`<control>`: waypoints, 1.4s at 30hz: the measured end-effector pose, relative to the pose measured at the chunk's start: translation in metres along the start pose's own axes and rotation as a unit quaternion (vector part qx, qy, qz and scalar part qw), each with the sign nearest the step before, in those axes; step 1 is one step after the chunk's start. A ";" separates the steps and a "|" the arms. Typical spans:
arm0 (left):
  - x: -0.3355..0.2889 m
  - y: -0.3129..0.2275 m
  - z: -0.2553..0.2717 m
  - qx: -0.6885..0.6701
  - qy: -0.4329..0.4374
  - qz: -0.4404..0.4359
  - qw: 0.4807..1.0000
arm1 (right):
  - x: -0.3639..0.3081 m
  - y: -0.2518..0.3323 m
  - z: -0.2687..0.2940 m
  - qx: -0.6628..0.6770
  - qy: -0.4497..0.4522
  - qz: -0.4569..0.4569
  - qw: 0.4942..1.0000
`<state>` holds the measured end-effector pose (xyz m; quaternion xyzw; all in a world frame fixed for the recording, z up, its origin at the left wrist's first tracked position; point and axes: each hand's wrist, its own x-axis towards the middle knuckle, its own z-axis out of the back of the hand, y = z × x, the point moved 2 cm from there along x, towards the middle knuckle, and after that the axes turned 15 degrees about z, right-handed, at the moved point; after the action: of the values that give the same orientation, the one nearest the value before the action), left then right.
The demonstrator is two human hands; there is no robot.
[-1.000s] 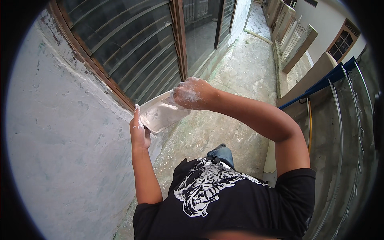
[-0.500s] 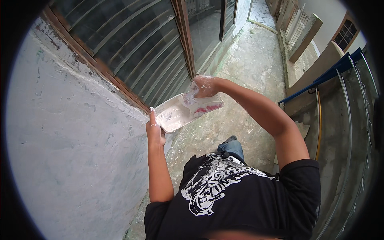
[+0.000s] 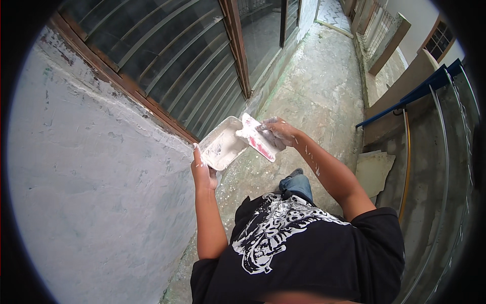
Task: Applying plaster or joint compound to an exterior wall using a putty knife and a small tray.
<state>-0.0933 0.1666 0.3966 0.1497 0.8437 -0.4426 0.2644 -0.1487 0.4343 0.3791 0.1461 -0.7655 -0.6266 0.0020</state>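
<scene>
My left hand (image 3: pixel 203 173) is closed around the near left end of a white rectangular tray (image 3: pixel 215 137), its thumb over the rim. Whitish paste is smeared inside the tray. To the right of it, my right hand (image 3: pixel 279 133) grips a flat putty spreader (image 3: pixel 261 146), coated in white paste with reddish patches showing through. One corner of the spreader meets or overlaps the tray's right rim. White paste spots both hands and my right forearm.
At left stands a grey, patchily plastered wall (image 3: pixel 101 182) below a wooden-framed louvre window (image 3: pixel 172 61). A concrete walkway (image 3: pixel 319 81) runs ahead. On the right are a blue metal bar (image 3: pixel 405 99), a yellow pole (image 3: pixel 407 162) and a broken pale board (image 3: pixel 373 169).
My right hand has moved nearer and to the right, away from the window, turning the spreader so its face shows more. The tray has shifted slightly right in my left hand.
</scene>
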 end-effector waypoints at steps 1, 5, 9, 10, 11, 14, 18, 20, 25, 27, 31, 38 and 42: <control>0.000 0.001 0.000 -0.001 0.001 -0.001 1.000 | 0.000 -0.007 0.002 -0.002 0.000 0.001 1.000; -0.004 0.002 -0.003 -0.017 0.002 -0.015 1.000 | -0.008 -0.017 0.006 0.033 -0.001 0.004 0.999; -0.008 0.000 -0.008 -0.036 0.007 -0.032 0.999 | -0.015 -0.022 0.026 -0.002 -0.027 0.049 0.998; -0.005 0.000 -0.007 -0.033 0.010 -0.031 0.999 | -0.017 -0.023 0.030 -0.025 -0.033 0.062 0.997; -0.001 0.003 -0.004 -0.040 0.016 -0.034 0.998 | -0.020 -0.019 0.031 -0.024 -0.034 0.063 0.997; 0.005 0.009 0.003 -0.049 0.017 -0.031 0.998 | -0.030 -0.011 0.039 -0.116 -0.069 0.026 0.991; 0.010 0.016 0.004 -0.082 0.044 0.002 0.996 | -0.041 -0.007 0.053 -0.185 -0.103 0.030 0.977; 0.013 0.020 0.004 -0.085 0.031 -0.006 0.996 | -0.043 -0.008 0.061 -0.182 -0.111 0.023 0.977; 0.033 0.040 0.019 -0.092 0.008 0.002 0.996 | -0.046 -0.026 0.074 0.174 -0.126 0.047 0.976; 0.042 0.053 0.024 -0.167 0.036 0.014 0.985 | -0.053 -0.026 0.075 0.207 -0.086 0.047 0.973; 0.050 0.090 0.009 -0.174 0.008 0.020 0.985 | -0.062 -0.060 0.099 0.405 -0.071 0.096 0.906; 0.097 0.111 0.014 -0.199 -0.031 0.045 0.979 | -0.037 -0.071 0.126 0.373 -0.194 0.078 0.904; 0.120 0.115 0.025 -0.183 -0.051 0.052 0.980 | 0.007 -0.091 0.143 0.354 -0.230 0.070 0.904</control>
<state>-0.1273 0.2130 0.2382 0.1201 0.8870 -0.2730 0.3525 -0.1624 0.5539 0.2602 -0.0650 -0.9245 -0.3284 -0.1824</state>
